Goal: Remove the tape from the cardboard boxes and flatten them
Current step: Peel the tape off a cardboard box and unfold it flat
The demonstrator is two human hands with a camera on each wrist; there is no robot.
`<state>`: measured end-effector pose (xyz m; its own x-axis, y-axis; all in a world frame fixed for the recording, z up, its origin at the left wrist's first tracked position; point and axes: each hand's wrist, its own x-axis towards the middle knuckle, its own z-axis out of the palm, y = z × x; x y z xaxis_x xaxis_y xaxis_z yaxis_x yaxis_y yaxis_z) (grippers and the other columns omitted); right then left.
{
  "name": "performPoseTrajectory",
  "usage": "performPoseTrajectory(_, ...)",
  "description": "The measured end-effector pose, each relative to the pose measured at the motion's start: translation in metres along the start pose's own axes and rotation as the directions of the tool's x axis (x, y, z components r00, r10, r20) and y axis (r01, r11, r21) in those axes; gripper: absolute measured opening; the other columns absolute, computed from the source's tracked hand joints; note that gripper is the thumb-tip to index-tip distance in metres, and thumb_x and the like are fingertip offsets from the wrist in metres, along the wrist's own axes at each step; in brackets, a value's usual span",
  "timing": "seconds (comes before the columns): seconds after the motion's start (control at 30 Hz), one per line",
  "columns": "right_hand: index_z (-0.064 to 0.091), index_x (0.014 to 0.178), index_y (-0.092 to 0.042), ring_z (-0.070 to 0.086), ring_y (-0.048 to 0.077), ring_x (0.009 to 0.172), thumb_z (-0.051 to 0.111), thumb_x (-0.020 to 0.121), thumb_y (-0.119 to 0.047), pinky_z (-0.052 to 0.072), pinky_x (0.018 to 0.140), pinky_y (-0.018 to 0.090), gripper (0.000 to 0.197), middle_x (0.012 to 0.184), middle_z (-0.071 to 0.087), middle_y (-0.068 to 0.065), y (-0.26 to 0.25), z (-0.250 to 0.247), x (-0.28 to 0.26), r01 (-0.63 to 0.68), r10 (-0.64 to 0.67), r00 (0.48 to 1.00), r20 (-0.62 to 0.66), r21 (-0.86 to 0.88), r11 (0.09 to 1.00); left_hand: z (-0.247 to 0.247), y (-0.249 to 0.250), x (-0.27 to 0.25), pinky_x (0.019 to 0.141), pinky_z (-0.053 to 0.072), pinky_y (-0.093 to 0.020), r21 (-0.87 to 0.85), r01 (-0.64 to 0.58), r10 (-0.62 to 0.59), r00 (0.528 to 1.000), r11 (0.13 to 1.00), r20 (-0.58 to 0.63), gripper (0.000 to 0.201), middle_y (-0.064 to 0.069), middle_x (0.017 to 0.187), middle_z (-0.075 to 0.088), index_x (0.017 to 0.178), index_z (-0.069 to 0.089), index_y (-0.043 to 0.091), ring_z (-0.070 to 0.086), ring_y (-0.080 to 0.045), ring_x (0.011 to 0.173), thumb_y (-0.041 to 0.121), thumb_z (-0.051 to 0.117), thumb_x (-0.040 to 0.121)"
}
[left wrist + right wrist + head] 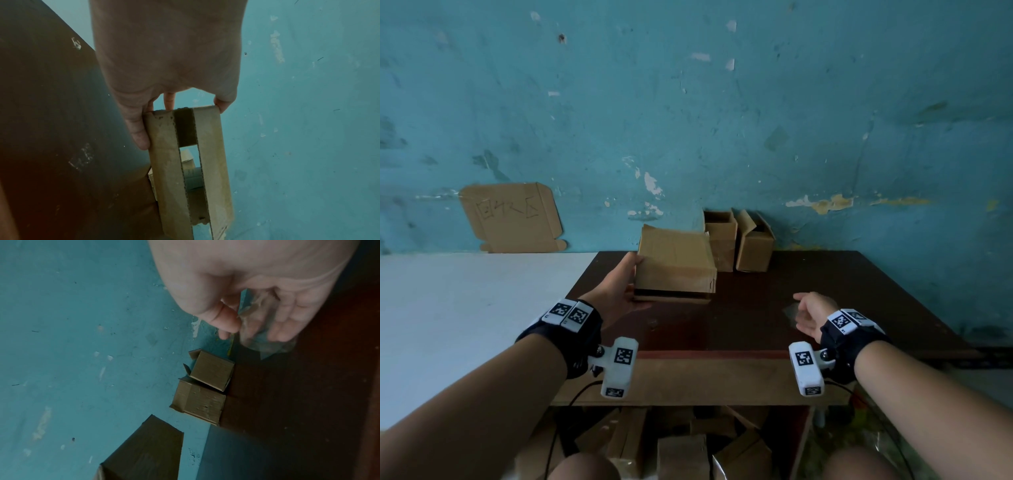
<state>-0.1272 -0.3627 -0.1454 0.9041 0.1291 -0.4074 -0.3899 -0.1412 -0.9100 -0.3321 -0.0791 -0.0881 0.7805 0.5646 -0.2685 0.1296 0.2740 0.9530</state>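
Nearest, under the front edge of the dark brown counter (pixel 825 291), a heap of cardboard pieces (pixel 681 448) lies on the floor. Above the counter's right part the right hand (pixel 812 317) hovers palm up with its fingers loosely curled; in the right wrist view a crumpled piece of clear tape (pixel 265 331) sits pinched between the thumb and those fingers. To the left and a little farther off, the left hand (pixel 616 291) grips the partly collapsed cardboard box (pixel 676 265) by its left end, thumb on the upper face and fingers (pixel 137 129) underneath, holding it just above the counter; the left wrist view looks through the box's open end. Behind it, at the counter's far edge against the wall, two small open boxes (pixel 738 241) stand side by side, touching, their top flaps up. Farther left, a flattened cardboard sheet (pixel 512 217) with handwritten marks leans on the peeling teal wall (pixel 722 102) above a white surface (pixel 465 308).
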Motion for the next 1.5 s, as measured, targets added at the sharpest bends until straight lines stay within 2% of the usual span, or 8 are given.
performPoseTrajectory(0.1, 0.064, 0.132, -0.01, 0.057, 0.032, 0.125, 0.043, 0.098, -0.002, 0.044, 0.103, 0.041, 0.041, 0.141, 0.055, 0.017, 0.001, 0.001, -0.002, -0.001, 0.003, 0.999, 0.032, -0.06, 0.998, 0.002, -0.004, 0.001, 0.098, 0.051, -0.05, 0.012, 0.009, -0.009, 1.0, 1.0, -0.003, 0.036, -0.019, 0.11, 0.063, 0.119, 0.057, 0.015, 0.063, -0.036, 0.105, 0.043, 0.049, 0.097)
performPoseTrajectory(0.23, 0.057, 0.137, -0.01, 0.06, 0.029, 0.109, 0.058, 0.097, -0.031, 0.048, 0.073, 0.033, 0.045, 0.134, 0.06, 0.018, -0.003, 0.006, -0.004, 0.013, -0.009, 0.998, 0.058, -0.067, 0.998, 0.004, -0.008, 0.003, 0.099, 0.051, -0.051, 0.027, 0.024, -0.024, 1.0, 0.999, -0.003, 0.035, -0.018, 0.107, 0.063, 0.117, 0.058, 0.015, 0.063, -0.035, 0.104, 0.042, 0.05, 0.096)
performPoseTrajectory(0.33, 0.052, 0.144, -0.011, 0.056, 0.034, 0.124, 0.059, 0.096, -0.041, 0.044, 0.092, 0.04, 0.057, 0.141, 0.056, 0.016, -0.007, 0.011, -0.004, 0.026, -0.021, 0.998, 0.061, -0.078, 0.997, 0.006, -0.009, 0.004, 0.096, 0.053, -0.05, 0.032, 0.024, -0.024, 1.0, 0.999, 0.011, 0.037, -0.019, 0.109, 0.063, 0.118, 0.058, 0.014, 0.063, -0.035, 0.104, 0.042, 0.05, 0.096)
performPoseTrajectory(0.6, 0.064, 0.132, -0.014, 0.061, 0.029, 0.118, 0.057, 0.097, -0.01, 0.052, 0.098, 0.042, 0.036, 0.127, 0.064, 0.011, -0.02, 0.036, -0.021, 0.266, -0.246, 0.957, 0.15, -0.128, 0.955, 0.018, -0.002, 0.006, 0.075, 0.056, -0.044, -0.003, -0.007, 0.007, 1.0, 1.0, 0.019, 0.043, -0.018, 0.111, 0.063, 0.127, 0.055, 0.012, 0.065, -0.033, 0.1, 0.043, 0.052, 0.097)
performPoseTrajectory(0.8, 0.059, 0.133, -0.023, 0.058, 0.021, 0.121, 0.059, 0.095, -0.009, 0.053, 0.101, 0.045, 0.04, 0.126, 0.064, 0.005, -0.025, 0.064, -0.048, 0.353, -0.281, 0.874, 0.395, -0.122, 0.927, 0.03, -0.001, 0.004, 0.087, 0.054, -0.05, -0.058, -0.009, 0.011, 0.999, 0.998, 0.035, 0.047, -0.017, 0.118, 0.063, 0.132, 0.053, 0.009, 0.063, -0.035, 0.112, 0.043, 0.05, 0.099)
performPoseTrajectory(1.17, 0.057, 0.139, -0.019, 0.062, 0.024, 0.121, 0.063, 0.093, -0.002, 0.052, 0.102, 0.047, 0.049, 0.129, 0.067, 0.009, -0.029, 0.074, -0.064, 0.308, -0.345, 0.819, 0.458, 0.157, 0.938, 0.028, 0.002, 0.007, 0.107, 0.043, -0.055, -0.065, -0.051, 0.056, 0.996, 0.997, 0.073, 0.057, -0.015, 0.124, 0.06, 0.132, 0.053, 0.008, 0.06, -0.033, 0.113, 0.055, 0.037, 0.103)
performPoseTrajectory(1.27, 0.059, 0.136, -0.021, 0.059, 0.023, 0.125, 0.067, 0.094, -0.011, 0.052, 0.102, 0.047, 0.044, 0.131, 0.066, 0.005, -0.031, 0.074, -0.068, 0.332, -0.375, 0.822, 0.429, 0.174, 0.927, 0.029, 0.003, 0.002, 0.092, 0.047, -0.047, -0.029, -0.079, 0.082, 0.991, 0.996, 0.101, 0.036, -0.01, 0.097, 0.057, 0.111, 0.058, 0.012, 0.056, -0.025, 0.085, 0.039, 0.035, 0.103)
performPoseTrajectory(1.5, 0.059, 0.125, -0.023, 0.059, 0.02, 0.117, 0.078, 0.087, -0.029, 0.053, 0.101, 0.047, 0.043, 0.119, 0.064, -0.002, -0.035, 0.084, -0.079, 0.423, -0.419, 0.859, 0.293, 0.053, 0.905, 0.042, 0.001, -0.008, 0.071, 0.039, -0.028, 0.34, -0.351, 0.328, 0.936, 0.872, 0.124, 0.024, -0.003, 0.091, 0.057, 0.107, 0.061, 0.011, 0.052, -0.015, 0.079, 0.024, 0.041, 0.104)
